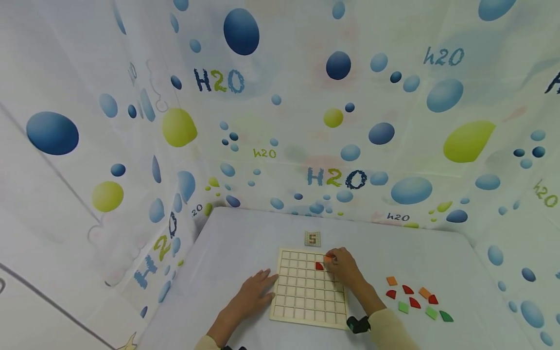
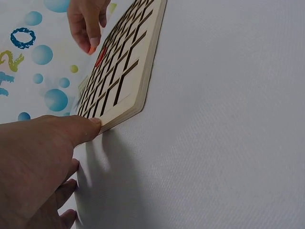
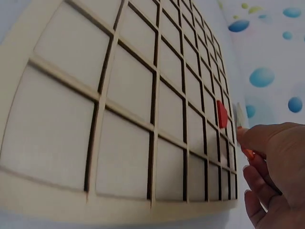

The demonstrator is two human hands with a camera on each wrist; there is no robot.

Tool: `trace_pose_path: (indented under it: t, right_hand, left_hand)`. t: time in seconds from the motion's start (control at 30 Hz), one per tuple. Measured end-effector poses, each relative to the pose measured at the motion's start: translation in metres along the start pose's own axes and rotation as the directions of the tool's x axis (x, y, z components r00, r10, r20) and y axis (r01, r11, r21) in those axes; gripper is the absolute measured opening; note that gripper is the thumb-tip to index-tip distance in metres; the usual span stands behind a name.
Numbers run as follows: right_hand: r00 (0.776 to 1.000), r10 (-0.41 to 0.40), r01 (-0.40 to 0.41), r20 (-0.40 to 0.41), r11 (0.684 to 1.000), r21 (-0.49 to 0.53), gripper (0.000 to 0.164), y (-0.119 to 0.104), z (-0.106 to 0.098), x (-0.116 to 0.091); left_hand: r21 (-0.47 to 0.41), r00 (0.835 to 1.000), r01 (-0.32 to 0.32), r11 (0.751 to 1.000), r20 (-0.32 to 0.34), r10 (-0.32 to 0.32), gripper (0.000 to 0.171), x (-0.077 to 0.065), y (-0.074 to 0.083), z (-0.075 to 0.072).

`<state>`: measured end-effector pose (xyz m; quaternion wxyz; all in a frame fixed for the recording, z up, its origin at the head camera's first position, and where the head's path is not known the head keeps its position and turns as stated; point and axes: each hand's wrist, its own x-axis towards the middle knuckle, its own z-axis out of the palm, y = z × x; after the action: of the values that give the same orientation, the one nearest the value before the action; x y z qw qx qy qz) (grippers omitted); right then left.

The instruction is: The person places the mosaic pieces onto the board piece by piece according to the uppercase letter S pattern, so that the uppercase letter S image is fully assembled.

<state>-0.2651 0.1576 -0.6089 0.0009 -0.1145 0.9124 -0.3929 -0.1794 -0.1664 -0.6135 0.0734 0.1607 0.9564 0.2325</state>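
A wooden grid board (image 1: 308, 289) lies flat on the table, split into square cells by raised strips. One red quarter-round tile (image 1: 319, 266) sits in a cell near its far right corner. My right hand (image 1: 345, 268) pinches an orange tile (image 1: 328, 259) between thumb and fingers over the far right part of the board. In the right wrist view the orange tile (image 3: 248, 153) is mostly covered by the fingers. My left hand (image 1: 253, 294) rests at the board's left edge, its fingers spread, with the thumb (image 2: 93, 125) touching the rim.
Several loose orange, red and green tiles (image 1: 414, 302) are scattered on the table right of the board. A small pattern card (image 1: 312, 238) with a figure like a 5 lies behind the board. A printed curtain (image 1: 288, 121) hangs around the white table (image 1: 245, 238).
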Motion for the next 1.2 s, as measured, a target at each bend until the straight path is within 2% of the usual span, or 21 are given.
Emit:
trace_pose_path:
  t: [0.1,0.27,0.5,0.77,0.97,1.2]
  right_hand:
    - [0.999,-0.045,0.045,0.016,0.999,0.025,0.019,-0.007,0.01,0.001]
    - [0.992,-0.119,0.119,0.041,0.993,-0.019,0.02,-0.02,0.023,0.005]
    - [0.987,-0.141,0.149,0.084,0.983,-0.107,0.011,-0.027,0.034,0.007]
    - [0.983,-0.166,0.178,0.084,0.969,-0.172,0.005,-0.029,0.032,0.004]
    - [0.973,-0.224,0.229,0.047,0.946,-0.231,0.006,-0.03,0.03,0.003]
    - [0.967,-0.25,0.252,0.039,0.933,-0.256,0.009,-0.025,0.027,-0.001]
  left_hand:
    - [-0.004,1.0,-0.006,1.0,-0.002,0.006,0.057,-0.001,0.0,0.0]
    - [-0.022,0.999,-0.04,0.999,-0.014,0.04,0.056,-0.004,0.001,-0.004]
    - [-0.015,0.999,-0.049,0.999,-0.013,0.049,0.056,-0.002,0.0,-0.002]
    - [-0.012,0.999,-0.032,0.999,-0.006,0.032,0.055,-0.001,0.0,-0.003]
    - [-0.017,0.999,-0.031,0.999,-0.011,0.031,0.055,-0.002,0.003,-0.006]
    - [-0.015,1.0,-0.026,1.0,-0.003,0.026,0.055,-0.003,0.002,-0.004]
